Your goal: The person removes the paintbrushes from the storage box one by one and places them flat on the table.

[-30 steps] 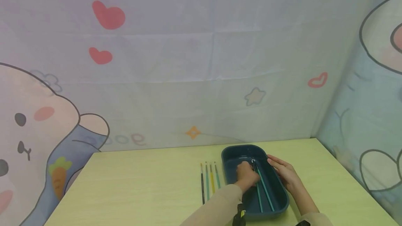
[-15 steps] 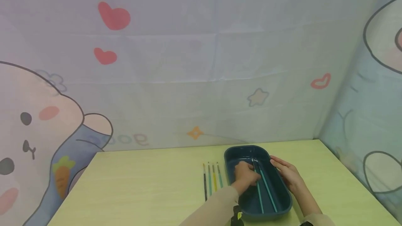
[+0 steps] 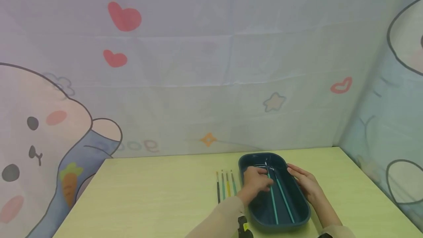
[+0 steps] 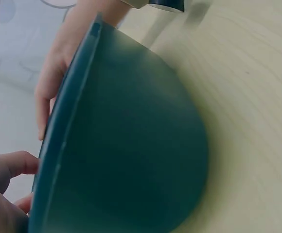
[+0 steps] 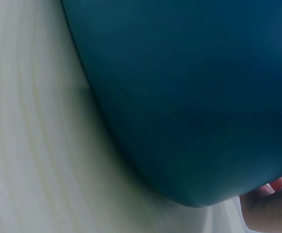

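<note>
In the head view, a dark blue-green tray [image 3: 299, 203] holds two green-handled paintbrushes. My left hand [image 3: 256, 183] reaches into it and pinches the left paintbrush [image 3: 273, 205] between thumb and finger. The right paintbrush [image 3: 285, 199] lies on the tray floor beside it. My right hand [image 3: 307, 184] holds the tray's right rim near the far corner. In the left wrist view, the tray wall [image 4: 131, 141] hides the brushes; my left fingers [image 4: 22, 163] show at its lower left. The tray's outer wall [image 5: 180, 97] fills the right wrist view.
Left of the tray, several paintbrushes lie side by side, a black one [image 3: 218, 192] and a yellow one [image 3: 228, 184] among them. The pale wooden table [image 3: 158, 194] ends at a printed cloth backdrop [image 3: 185, 65].
My left hand has shifted left within the tray, and the left paintbrush has moved left, widening the gap between the two brushes. My right hand stays at the rim. The head view has shifted slightly.
</note>
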{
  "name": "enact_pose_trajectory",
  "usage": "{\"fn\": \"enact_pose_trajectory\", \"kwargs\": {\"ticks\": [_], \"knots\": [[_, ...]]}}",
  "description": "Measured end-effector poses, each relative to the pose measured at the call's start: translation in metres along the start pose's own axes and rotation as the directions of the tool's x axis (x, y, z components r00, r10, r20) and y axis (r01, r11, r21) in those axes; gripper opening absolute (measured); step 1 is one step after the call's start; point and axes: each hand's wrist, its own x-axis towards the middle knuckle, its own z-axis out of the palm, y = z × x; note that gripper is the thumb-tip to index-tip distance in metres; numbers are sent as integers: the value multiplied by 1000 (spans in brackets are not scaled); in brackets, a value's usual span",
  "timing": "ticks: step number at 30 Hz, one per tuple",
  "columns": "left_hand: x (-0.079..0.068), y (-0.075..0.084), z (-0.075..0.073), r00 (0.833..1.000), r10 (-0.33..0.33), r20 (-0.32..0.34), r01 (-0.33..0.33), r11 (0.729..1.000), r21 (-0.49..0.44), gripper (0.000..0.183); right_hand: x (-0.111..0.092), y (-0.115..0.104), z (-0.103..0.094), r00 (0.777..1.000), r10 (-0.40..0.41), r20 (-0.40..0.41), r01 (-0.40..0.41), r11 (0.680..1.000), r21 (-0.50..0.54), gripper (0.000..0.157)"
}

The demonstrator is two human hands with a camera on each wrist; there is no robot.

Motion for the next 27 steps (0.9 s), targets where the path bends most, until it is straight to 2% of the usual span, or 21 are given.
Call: {"fn": "enact_pose_trajectory", "kwargs": {"ticks": [9,15,17,24,27], "knots": [[-4,9,-12,998,27,53,-17,983,-185,38,1,1,0,1000,13,-2,-13,1000,13,33],[-6,13,-22,998,30,61,-14,969,-246,39,1,2,-1,1000,11,-1,-11,1000,-3,45],[-6,14,-26,997,36,69,-17,966,-257,40,1,2,-1,1000,8,1,-8,1000,-6,45],[-12,15,-39,994,54,97,-25,960,-278,42,0,1,-1,1000,-2,14,2,1000,8,18],[-14,15,-46,993,48,105,-18,962,-273,42,-1,1,0,1000,-4,13,4,1000,2,15]]}}
